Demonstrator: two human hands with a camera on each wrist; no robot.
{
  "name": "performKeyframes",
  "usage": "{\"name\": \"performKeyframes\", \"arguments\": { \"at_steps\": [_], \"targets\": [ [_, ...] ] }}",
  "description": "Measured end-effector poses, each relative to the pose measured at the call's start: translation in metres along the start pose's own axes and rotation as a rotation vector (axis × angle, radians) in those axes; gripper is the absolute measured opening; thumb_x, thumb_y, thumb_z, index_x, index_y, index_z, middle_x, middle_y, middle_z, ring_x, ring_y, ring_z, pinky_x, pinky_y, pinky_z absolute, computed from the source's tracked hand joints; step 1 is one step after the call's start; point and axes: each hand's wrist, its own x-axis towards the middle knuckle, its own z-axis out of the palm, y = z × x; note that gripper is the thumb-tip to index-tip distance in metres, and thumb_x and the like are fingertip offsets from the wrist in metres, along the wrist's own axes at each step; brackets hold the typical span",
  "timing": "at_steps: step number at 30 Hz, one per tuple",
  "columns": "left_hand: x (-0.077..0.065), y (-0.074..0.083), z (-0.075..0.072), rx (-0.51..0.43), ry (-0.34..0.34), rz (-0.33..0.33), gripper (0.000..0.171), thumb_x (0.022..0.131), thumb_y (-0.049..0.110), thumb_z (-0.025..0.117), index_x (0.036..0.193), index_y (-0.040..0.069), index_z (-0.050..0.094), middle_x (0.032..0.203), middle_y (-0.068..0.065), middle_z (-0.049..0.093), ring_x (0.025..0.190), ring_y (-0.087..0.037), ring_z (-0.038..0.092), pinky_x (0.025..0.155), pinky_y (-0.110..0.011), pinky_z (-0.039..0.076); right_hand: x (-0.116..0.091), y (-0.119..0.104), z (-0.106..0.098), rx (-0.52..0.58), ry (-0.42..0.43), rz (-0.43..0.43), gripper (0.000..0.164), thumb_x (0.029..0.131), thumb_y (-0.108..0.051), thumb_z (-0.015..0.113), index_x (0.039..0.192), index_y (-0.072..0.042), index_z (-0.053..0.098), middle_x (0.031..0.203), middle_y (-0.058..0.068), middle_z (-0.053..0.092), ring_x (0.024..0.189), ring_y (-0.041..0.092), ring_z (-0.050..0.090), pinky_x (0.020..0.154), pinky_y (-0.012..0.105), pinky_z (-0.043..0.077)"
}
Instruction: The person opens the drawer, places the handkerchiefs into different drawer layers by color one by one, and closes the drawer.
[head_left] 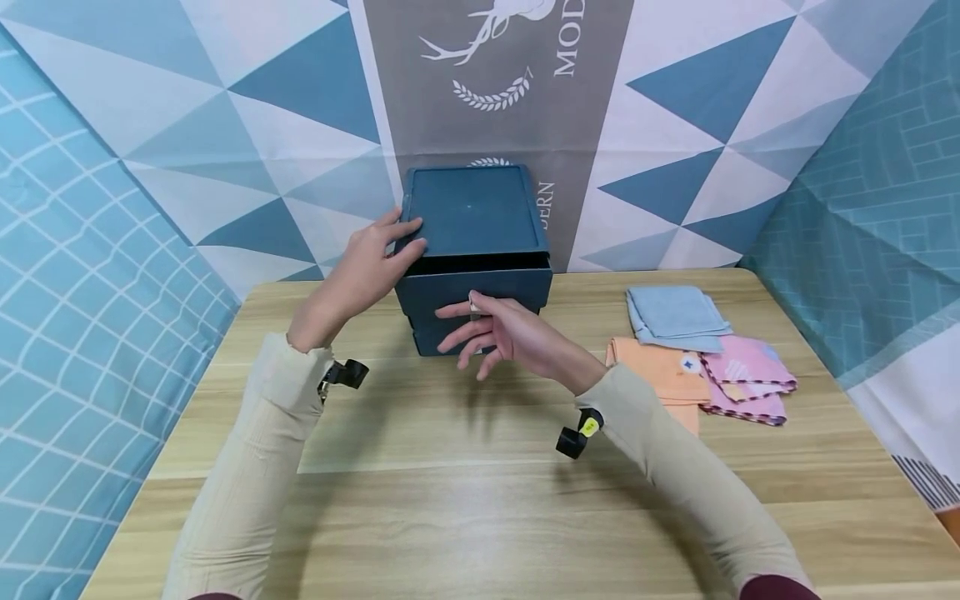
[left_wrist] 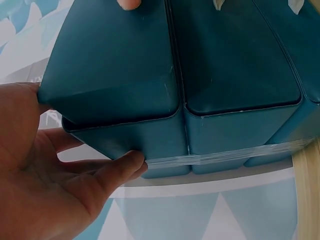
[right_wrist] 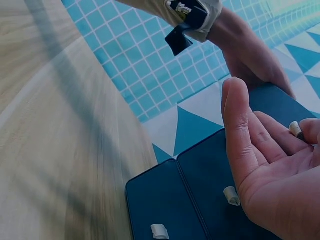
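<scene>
A dark blue drawer box (head_left: 472,212) stands against the back wall. Its top drawer (left_wrist: 112,65) sits slightly forward, leaving a dark gap behind its front. White pull tabs (right_wrist: 231,196) show on the drawer fronts. My left hand (head_left: 371,262) rests at the box's upper left edge, fingers laid on its top and side. Before the front, my right hand (head_left: 510,333) hangs with its fingers spread loosely and holds nothing. A ring is on one of its fingers. In the left wrist view, one fingertip (left_wrist: 130,4) is close to the top drawer's front; contact is unclear.
On the right of the wooden table (head_left: 450,517) lie folded cloths: a light blue one (head_left: 675,315), an orange one (head_left: 652,371) and a pink one (head_left: 742,371). Clear tape (left_wrist: 200,159) runs along the box's side. Patterned curtains (head_left: 315,100) surround the table.
</scene>
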Motion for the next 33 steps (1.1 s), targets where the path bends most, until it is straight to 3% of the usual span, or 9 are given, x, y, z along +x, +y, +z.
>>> {"name": "performKeyframes", "arguments": {
  "at_steps": [10, 33],
  "targets": [
    [-0.001, -0.003, -0.003, -0.017, -0.021, -0.001, 0.058, 0.104, 0.042, 0.05, 0.151, 0.009, 0.044, 0.164, -0.016, 0.017, 0.149, -0.035, 0.023, 0.11, -0.054, 0.037, -0.011, 0.002, 0.009, -0.001, -0.013, 0.003, 0.054, 0.108, -0.046, 0.034, 0.143, -0.011, 0.054, 0.115, 0.017, 0.071, 0.08, 0.025, 0.07, 0.062, 0.036, 0.058],
    [-0.001, -0.005, -0.003, -0.034, -0.019, 0.0, 0.06, 0.103, 0.045, 0.05, 0.151, 0.01, 0.044, 0.164, -0.016, 0.017, 0.146, -0.035, 0.03, 0.113, -0.053, 0.033, -0.037, 0.013, 0.029, 0.012, -0.039, 0.038, 0.057, 0.107, -0.049, 0.036, 0.145, -0.01, 0.052, 0.119, 0.019, 0.069, 0.083, 0.025, 0.07, 0.064, 0.035, 0.058]
  ]
}}
